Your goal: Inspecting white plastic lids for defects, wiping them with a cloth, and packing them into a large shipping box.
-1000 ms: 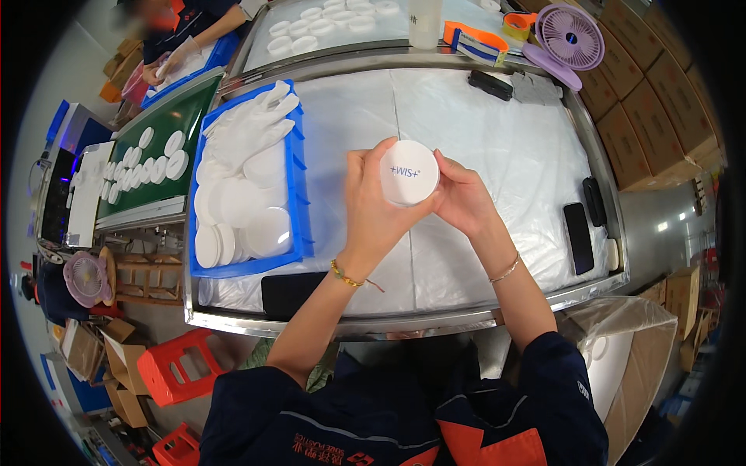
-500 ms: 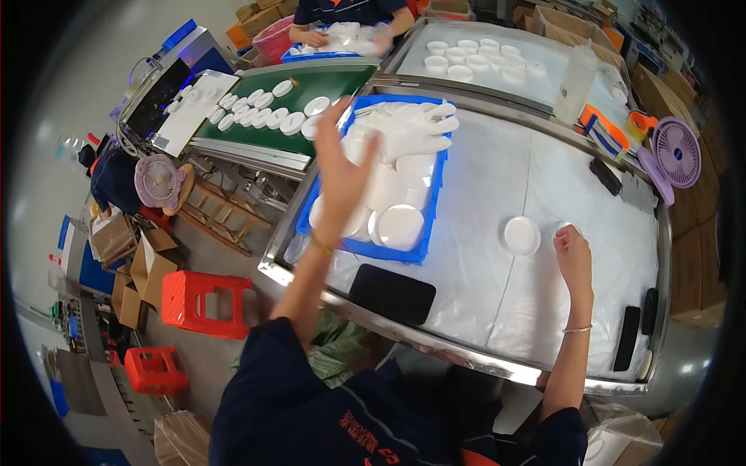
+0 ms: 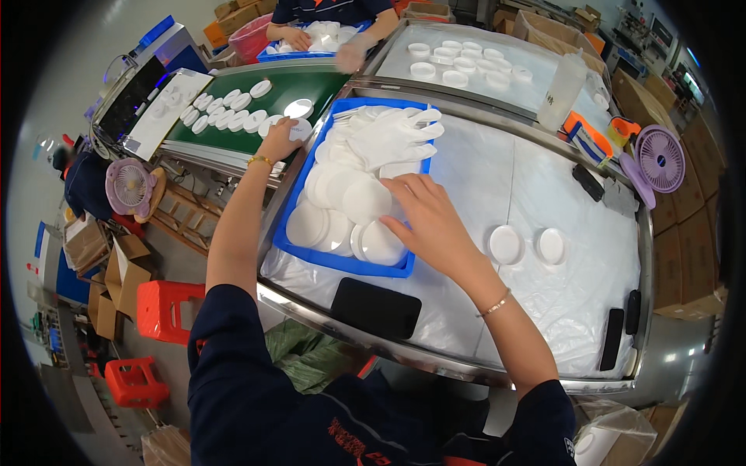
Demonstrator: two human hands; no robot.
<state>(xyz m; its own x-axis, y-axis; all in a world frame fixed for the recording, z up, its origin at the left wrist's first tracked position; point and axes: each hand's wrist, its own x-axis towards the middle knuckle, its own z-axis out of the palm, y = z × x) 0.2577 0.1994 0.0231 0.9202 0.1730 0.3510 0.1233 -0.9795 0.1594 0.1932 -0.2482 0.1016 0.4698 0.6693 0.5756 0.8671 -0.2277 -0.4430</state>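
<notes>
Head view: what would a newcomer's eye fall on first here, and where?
Probably the blue bin of white discs, left of centre, with the right hand over its right side. Then the left hand, touching a white lid at the near edge of the green surface. A purple fan stands out at upper right.

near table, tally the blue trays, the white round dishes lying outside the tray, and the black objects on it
blue tray: 1
white round dishes outside it: 2
black objects: 4
total: 7
</notes>
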